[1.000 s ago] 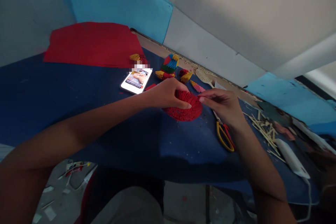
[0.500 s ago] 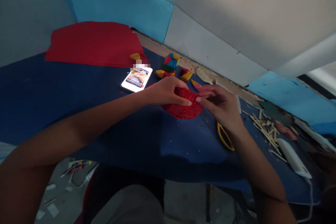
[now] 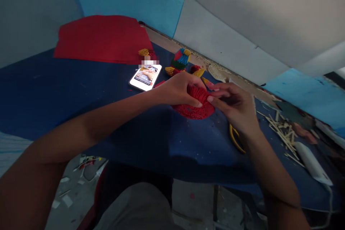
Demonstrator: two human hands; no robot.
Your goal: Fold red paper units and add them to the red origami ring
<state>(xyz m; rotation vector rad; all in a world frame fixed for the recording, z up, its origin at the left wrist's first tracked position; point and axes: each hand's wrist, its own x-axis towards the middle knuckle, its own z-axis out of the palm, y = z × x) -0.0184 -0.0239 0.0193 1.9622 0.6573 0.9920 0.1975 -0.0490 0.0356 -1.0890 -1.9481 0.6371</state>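
Note:
A round, hollow-looking red piece of folded paper modules (image 3: 194, 112) is held over the blue table (image 3: 151, 140). My left hand (image 3: 179, 88) is closed around its upper left side, thumb across the front and fingers hidden behind. At its right edge, the thumb and fingertips of my right hand (image 3: 237, 106) press together on the paper. Just beyond the hands are small folded-paper pieces: a multicoloured one (image 3: 182, 59), a red and yellow one (image 3: 198, 71) and a pink and yellow one (image 3: 207, 82).
Left of my hands lies a lit phone (image 3: 147, 76), with large red sheets (image 3: 102, 39) behind it. A yellow loop handle (image 3: 235, 138) shows beside my right wrist. Farther right are thin wooden sticks (image 3: 281, 133) and a white corded device (image 3: 312, 163). A wall (image 3: 223, 28) bounds the back.
The whole view has shifted, so things appear slightly further right and higher. Both hands keep their hold on the red paper piece, with little visible change in grip.

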